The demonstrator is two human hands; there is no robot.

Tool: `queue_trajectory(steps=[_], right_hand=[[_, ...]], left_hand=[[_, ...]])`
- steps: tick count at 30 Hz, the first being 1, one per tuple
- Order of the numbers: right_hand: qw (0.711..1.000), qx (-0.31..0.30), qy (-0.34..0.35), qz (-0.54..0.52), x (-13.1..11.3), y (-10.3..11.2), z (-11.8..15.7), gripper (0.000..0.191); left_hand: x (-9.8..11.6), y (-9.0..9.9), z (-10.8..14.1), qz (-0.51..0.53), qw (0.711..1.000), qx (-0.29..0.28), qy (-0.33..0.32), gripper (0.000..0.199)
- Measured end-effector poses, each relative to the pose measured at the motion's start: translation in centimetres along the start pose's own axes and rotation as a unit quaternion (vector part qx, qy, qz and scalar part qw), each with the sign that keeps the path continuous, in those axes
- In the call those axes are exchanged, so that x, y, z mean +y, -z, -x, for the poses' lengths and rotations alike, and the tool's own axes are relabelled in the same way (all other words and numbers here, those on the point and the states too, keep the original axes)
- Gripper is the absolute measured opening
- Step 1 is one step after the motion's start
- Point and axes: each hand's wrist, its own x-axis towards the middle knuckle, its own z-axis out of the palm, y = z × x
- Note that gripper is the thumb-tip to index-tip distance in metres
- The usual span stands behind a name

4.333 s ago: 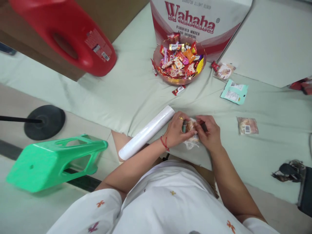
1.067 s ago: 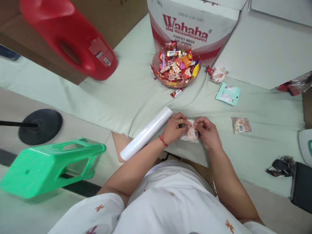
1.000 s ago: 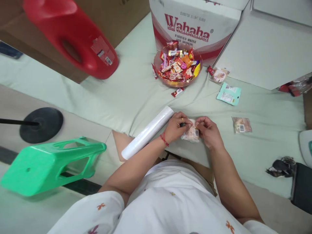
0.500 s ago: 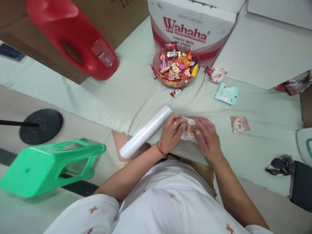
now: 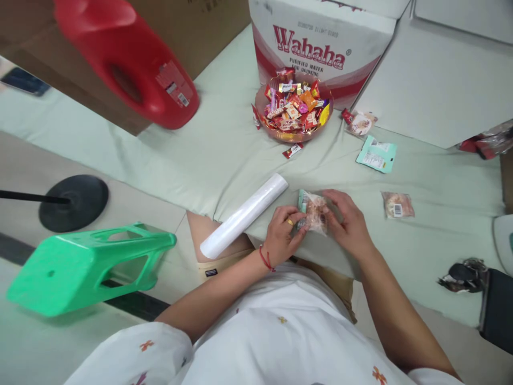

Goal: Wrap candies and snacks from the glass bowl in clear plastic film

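Observation:
A small clear-wrapped snack packet (image 5: 313, 209), with brownish contents and a teal strip at its left edge, lies on the pale green cloth in front of me. The fingertips of my left hand (image 5: 282, 230), which wears a ring, grip its lower left edge. On its right side, my right hand (image 5: 349, 222) holds it with the thumb on the wrapper and the fingers curving behind the far corner. A white plastic roll (image 5: 245, 215) rests at a slant just left of my left hand. Another wrapped snack packet (image 5: 397, 205) with a barcode lies to the right, apart from my hands.
A bowl (image 5: 294, 135) heaped with candies stands before a Wahaha carton (image 5: 316, 51). A red jug (image 5: 160, 96) is at the left, with a green stool (image 5: 60, 272) below. A teal pouch (image 5: 377, 155) and keys (image 5: 463, 275) lie at the right.
My left hand has slid down from the packet's upper left to its lower left edge, uncovering the teal strip. My right fingers have bent in, and the thumb now touches the wrapper.

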Motion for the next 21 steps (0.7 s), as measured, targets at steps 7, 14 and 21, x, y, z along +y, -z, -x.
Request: queue_trajectory(steps=[7, 14, 21], right_hand=[[0.989, -0.062, 0.109, 0.081, 0.7, 0.4, -1.9, 0.032], [0.956, -0.134, 0.074, 0.248, -1.7, -1.1, -2.5, 0.03], [0.996, -0.087, 0.021, 0.002, 0.6, 0.1, -2.8, 0.04]], left_hand=[[-0.2, -0.3, -0.2, -0.016, 0.998, -0.013, -0.051, 0.032], [-0.4, -0.7, -1.1, 0.07, 0.997, 0.0, 0.024, 0.01], [-0.4, -0.6, -1.4, 0.092, 0.995, -0.003, 0.042, 0.015]])
